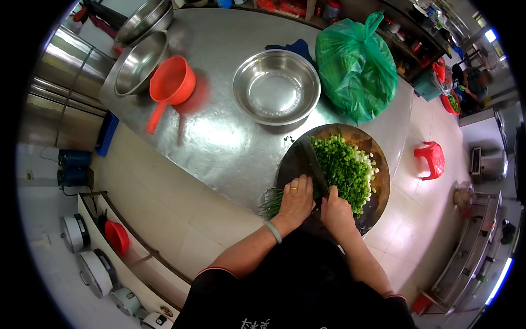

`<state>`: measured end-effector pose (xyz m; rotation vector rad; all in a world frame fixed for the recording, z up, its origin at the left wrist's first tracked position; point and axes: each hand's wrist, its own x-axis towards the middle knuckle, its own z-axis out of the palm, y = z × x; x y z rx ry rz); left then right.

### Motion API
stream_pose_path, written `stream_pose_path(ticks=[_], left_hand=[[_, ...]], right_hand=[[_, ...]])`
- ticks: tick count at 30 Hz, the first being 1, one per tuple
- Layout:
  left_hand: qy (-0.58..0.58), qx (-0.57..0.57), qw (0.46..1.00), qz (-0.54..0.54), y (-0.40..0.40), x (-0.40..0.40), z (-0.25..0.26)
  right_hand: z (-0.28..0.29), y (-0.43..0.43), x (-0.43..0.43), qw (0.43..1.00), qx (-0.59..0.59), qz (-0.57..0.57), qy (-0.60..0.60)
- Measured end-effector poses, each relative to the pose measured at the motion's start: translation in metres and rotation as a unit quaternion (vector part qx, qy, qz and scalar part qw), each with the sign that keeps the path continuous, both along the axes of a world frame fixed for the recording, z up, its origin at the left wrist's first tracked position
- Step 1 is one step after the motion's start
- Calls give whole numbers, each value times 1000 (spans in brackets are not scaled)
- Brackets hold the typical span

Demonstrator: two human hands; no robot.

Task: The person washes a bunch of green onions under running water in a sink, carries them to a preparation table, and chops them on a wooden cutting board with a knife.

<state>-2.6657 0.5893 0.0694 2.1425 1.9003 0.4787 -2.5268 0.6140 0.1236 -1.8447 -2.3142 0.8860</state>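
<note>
A round wooden chopping board (379,156) lies at the near edge of the metal table. My right hand (337,211) grips a cleaver (315,163), its dark blade standing on edge across the board. To the right of the blade is a heap of chopped green onions (343,172), with paler pieces along its right side. My left hand (296,199) presses down on uncut green onions (271,204), just left of the blade. Their thin tips stick out past the board's left edge. A few cut bits lie on the table beyond the board.
An open stainless steel basin (276,88) stands beyond the board, beside a knotted green plastic bag (355,70) of vegetables. Farther left on the steel table (197,160) are a red plastic dipper (172,82) and more metal basins (141,61). A red stool (431,160) stands on the floor; a person (474,88) sits far right.
</note>
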Motion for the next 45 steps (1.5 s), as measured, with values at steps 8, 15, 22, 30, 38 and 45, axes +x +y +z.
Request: stream_pose_path(ticks=[8,15,22,30,38,45], left_hand=[[-31,-15,999,15,-10,-9,24],[13,14,1000,14,-18,-16,15],[55,24,998,-1,-16,-15,-4],[39,35,999,-12,-14,-10,4],[37,30,999,-22,-17,-12,2],[11,15,1000,9,-19,-7,4]], right_hand=[[27,-31,30,998,55,1,17],[52,-51,45,1000,20,17,2],[36,-54,41,997,-35,40,-51],[1,0,3,999,-8,34,-2],[20,-34,29,998,35,-19,39],[48,-53,47,1000,13,11,11]])
